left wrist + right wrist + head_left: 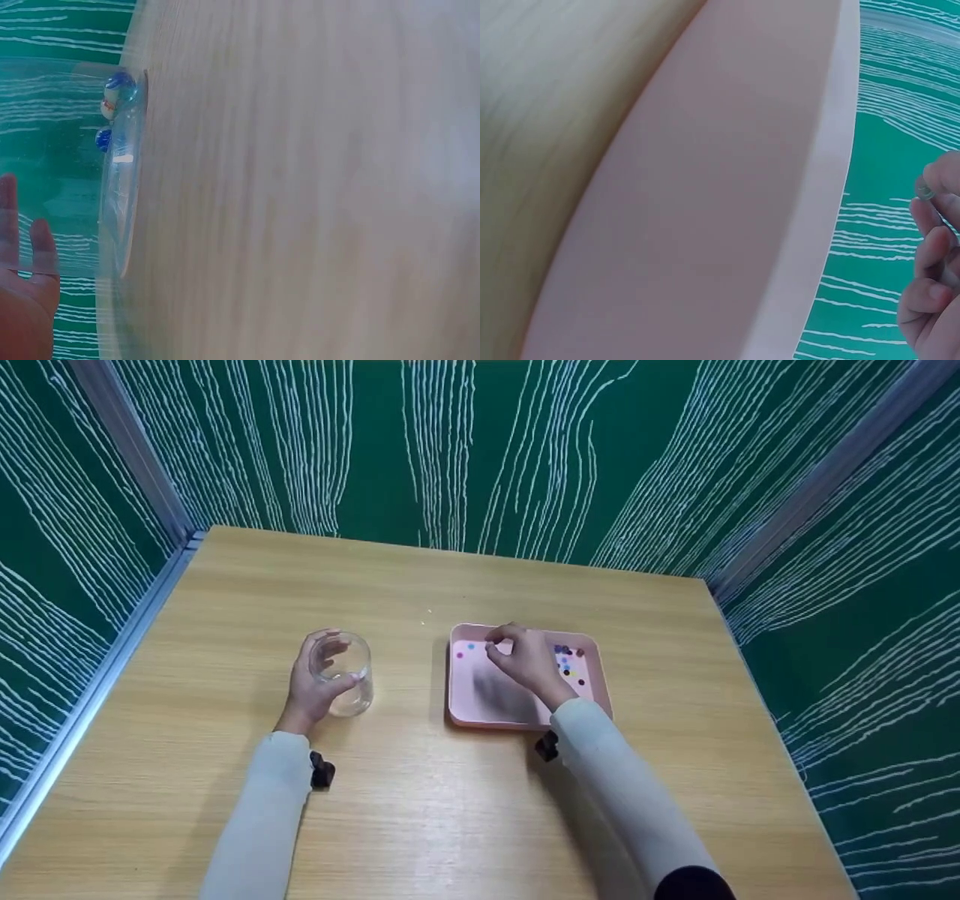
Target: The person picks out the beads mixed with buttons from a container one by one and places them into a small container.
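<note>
My left hand (306, 690) grips a clear glass (355, 699) from its left side, with the thumb across the front. In the left wrist view, a few blue and white marbles (104, 139) lie inside by the glass's base. Over the pink tray (466, 699) is my right hand (529, 661), thumb and forefinger pinched together. The right wrist view shows a small clear marble (925, 192) between these fingertips, partly hidden by them. Several small coloured balls (566, 660) lie in the right part of the tray, some behind my hand.
Two small dots, one pink (460, 655) and one blue, lie at the tray's left end. Tiny white specks are on the wooden table (405, 780) behind the gap between glass and tray. Green walls (375, 457) with white lines enclose the table's back and sides.
</note>
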### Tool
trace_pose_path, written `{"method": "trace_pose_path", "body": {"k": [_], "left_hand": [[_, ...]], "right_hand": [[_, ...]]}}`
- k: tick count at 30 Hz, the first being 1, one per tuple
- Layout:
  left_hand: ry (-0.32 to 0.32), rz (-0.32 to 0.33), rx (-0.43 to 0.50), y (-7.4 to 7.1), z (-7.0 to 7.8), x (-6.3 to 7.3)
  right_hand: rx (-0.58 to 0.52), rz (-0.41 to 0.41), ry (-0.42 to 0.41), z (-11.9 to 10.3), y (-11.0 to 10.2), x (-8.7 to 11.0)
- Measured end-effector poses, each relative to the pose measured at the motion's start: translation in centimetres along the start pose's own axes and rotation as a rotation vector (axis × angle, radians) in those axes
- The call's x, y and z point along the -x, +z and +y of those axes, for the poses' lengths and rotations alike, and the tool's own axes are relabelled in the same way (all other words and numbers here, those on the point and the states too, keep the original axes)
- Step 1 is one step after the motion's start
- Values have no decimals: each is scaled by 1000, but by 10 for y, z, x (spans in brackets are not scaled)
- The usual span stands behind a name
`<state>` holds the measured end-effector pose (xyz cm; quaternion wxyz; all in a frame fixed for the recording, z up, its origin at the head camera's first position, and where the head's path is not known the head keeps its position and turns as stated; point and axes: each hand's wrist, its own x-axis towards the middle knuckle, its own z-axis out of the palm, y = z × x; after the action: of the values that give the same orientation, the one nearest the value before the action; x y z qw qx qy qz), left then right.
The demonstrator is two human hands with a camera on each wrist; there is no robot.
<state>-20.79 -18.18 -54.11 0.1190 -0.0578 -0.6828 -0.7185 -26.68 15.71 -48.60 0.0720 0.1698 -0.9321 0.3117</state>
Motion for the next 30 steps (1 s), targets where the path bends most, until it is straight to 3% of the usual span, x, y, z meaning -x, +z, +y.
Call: {"method": "trace_pose_path", "body": {"k": [12, 23, 30], "left_hand": [[-33, 2, 5, 0, 2, 2], [7, -3, 29, -1, -2, -1], [-13, 2, 8, 0, 4, 1]], "right_hand": [[-32, -59, 20, -21, 8, -8], [-19, -5, -78, -38, 16, -11], [-38, -13, -85, -44, 22, -13]]}}
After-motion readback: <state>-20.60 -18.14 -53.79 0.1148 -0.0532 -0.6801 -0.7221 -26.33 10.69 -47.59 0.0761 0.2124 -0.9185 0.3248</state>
